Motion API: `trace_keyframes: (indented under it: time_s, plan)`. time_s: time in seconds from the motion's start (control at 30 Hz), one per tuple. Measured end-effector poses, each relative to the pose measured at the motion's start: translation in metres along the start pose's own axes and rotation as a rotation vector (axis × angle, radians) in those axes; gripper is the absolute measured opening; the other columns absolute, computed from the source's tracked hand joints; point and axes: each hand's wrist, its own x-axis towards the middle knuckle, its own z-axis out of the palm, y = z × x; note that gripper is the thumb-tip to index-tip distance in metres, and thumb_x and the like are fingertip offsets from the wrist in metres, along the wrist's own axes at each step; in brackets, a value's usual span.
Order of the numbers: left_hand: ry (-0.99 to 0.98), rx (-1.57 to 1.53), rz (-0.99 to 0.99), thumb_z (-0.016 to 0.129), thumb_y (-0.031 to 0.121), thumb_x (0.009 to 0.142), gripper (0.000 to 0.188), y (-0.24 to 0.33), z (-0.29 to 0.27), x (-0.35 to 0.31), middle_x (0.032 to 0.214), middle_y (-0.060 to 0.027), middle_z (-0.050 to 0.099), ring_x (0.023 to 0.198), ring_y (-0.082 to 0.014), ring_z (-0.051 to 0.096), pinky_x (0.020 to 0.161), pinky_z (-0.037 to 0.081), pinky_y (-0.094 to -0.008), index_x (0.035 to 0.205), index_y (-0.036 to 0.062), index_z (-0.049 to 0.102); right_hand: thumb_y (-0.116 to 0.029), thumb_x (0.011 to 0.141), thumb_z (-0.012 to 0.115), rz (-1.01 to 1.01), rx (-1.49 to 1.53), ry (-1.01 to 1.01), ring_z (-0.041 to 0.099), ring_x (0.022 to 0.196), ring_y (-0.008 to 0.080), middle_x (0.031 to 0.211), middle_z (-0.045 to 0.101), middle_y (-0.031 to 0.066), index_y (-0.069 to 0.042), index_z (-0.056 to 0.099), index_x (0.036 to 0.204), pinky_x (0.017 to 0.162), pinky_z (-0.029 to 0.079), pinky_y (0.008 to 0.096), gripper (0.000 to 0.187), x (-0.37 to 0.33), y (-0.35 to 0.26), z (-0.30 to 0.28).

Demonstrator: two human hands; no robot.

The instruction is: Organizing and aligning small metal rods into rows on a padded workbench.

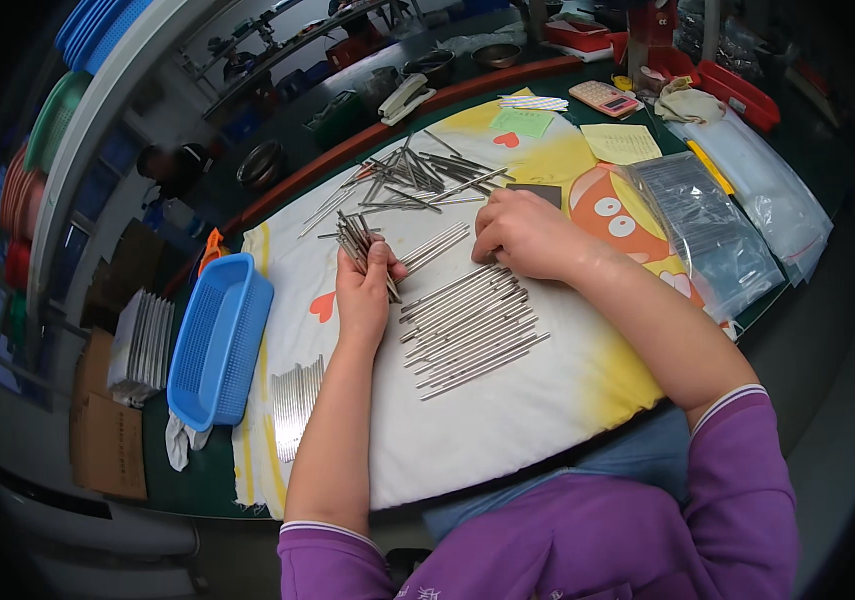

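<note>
Printing showed on the cardboard box (108, 430) at the lower left, too small to make out, and pale lettering marked the purple shirt (588, 540) at the lower edge. Handwriting covered the yellow note (621, 143) at the upper right; the green note (521, 122) beside it bore faint marks.

A blue basket (191, 385) stood tilted in the view at the left, its perforated walls and inner floor in sight. Red trays (738, 97) sat at the upper right, below them clear plastic bags (698, 240); what lay inside was hard to tell through the glare. Metal bowls (497, 56) stood along the top.

On the cartoon-printed cloth (478, 440) over the green desk (183, 480), the left hand (361, 290) had its fingers wrapped around a bundle of metal rods (356, 236) at the centre. The right hand (526, 235) bent its fingers downward at the upper end of a row of rods (473, 335); whether they pinched one could not be told. A loose heap of rods (418, 178) lay crisscrossed above. The left forearm lay just beside a set of shorter rods (296, 405). A pink calculator (606, 98) lay at the upper right.
</note>
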Motion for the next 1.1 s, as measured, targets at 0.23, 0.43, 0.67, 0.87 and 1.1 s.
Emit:
trace_keyframes:
  time_s: [0.23,0.43,0.67,0.87,1.1]
  plan:
    - [0.002,0.008,-0.009,0.047,0.019,0.093,0.015,0.000,0.003,-0.001,0.077,-0.0023,0.050,0.064,-0.0099,0.052,0.060,0.045,-0.0226,0.097,0.0048,0.045,-0.002,0.065,0.060,0.000,0.024,-0.046,0.050,0.090,0.0184,0.079,0.057,-0.0013,-0.013,0.068,0.072,0.082,0.040,0.0317,0.016,-0.001,-0.003,-0.008]
    - [0.003,0.046,0.008,0.049,0.018,0.092,0.018,0.002,0.005,-0.003,0.074,-0.0013,0.051,0.064,-0.0081,0.052,0.062,0.044,-0.0206,0.101,0.0027,0.046,-0.002,0.064,0.060,0.027,-0.082,0.227,0.049,0.090,0.0172,0.080,0.055,-0.0024,-0.014,0.068,0.069,0.081,0.039,0.0306,0.014,-0.001,-0.001,0.003]
    - [0.003,0.024,0.019,0.048,0.019,0.092,0.019,-0.001,0.002,-0.002,0.075,-0.0016,0.052,0.066,-0.0084,0.053,0.063,0.045,-0.0210,0.101,0.0024,0.047,-0.004,0.064,0.060,0.003,-0.025,0.010,0.049,0.090,0.0175,0.081,0.055,-0.0018,-0.014,0.067,0.071,0.080,0.039,0.0307,0.014,-0.003,-0.001,0.002]
    - [0.028,0.035,-0.007,0.048,0.019,0.092,0.017,0.003,0.004,-0.004,0.076,-0.0024,0.051,0.067,-0.0094,0.052,0.062,0.045,-0.0228,0.099,0.0038,0.046,-0.011,0.069,0.062,-0.042,-0.022,0.154,0.049,0.089,0.0187,0.081,0.056,-0.0012,-0.014,0.066,0.078,0.079,0.038,0.0324,0.010,0.004,-0.003,0.012]
    - [0.077,0.038,0.036,0.045,0.020,0.094,0.015,-0.001,0.001,-0.001,0.077,-0.0026,0.047,0.066,-0.0116,0.049,0.062,0.044,-0.0244,0.097,0.0048,0.044,-0.018,0.071,0.062,-0.028,-0.231,0.085,0.050,0.088,0.0197,0.079,0.056,0.0016,-0.010,0.062,0.074,0.077,0.038,0.0330,0.009,0.011,-0.001,0.021]
